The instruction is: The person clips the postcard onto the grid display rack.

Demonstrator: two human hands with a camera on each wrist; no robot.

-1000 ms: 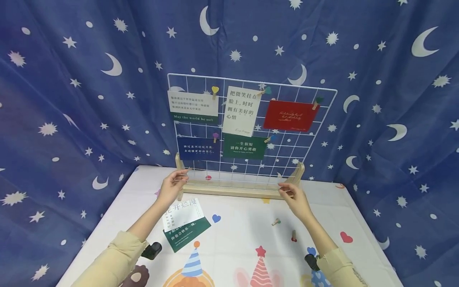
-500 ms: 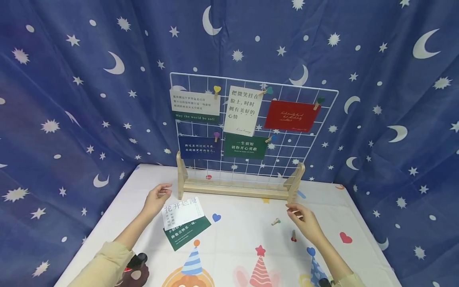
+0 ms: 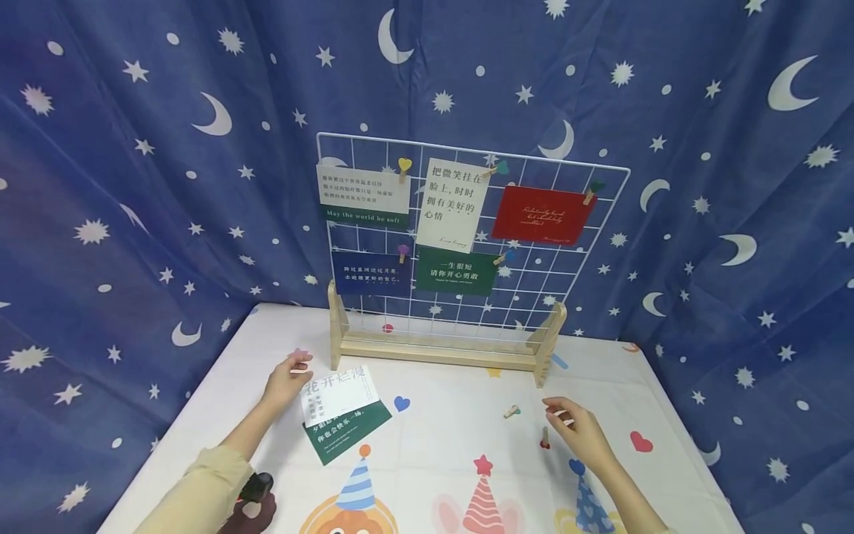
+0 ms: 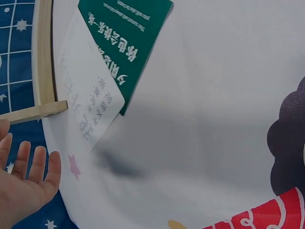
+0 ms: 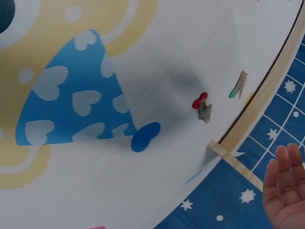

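Observation:
My left hand point(image 3: 287, 382) hovers at the left edge of a white card point(image 3: 345, 400) with printed characters; I cannot tell whether it touches. That card partly covers a green card point(image 3: 350, 436) on the table. In the left wrist view my left hand point(image 4: 29, 183) holds nothing, its fingers loosely bent. My right hand point(image 3: 579, 432) is just right of a small wooden clothespin with a red heart point(image 3: 545, 439). Left of it lies a clothespin with a green heart point(image 3: 511, 411). In the right wrist view the right hand point(image 5: 286, 188) shows relaxed fingers with nothing in them.
A white wire grid point(image 3: 527, 285) stands upright in a wooden base point(image 3: 437, 351) at the back. Several cards hang on it from heart clothespins, including a red card point(image 3: 543, 215) and a navy card point(image 3: 371, 274). A star-patterned curtain point(image 3: 427, 67) is behind.
Both hands have left the ends of the wooden base and come down over the table. The left is now beside the white card, the right beside the clothespins. The cards have not visibly moved.

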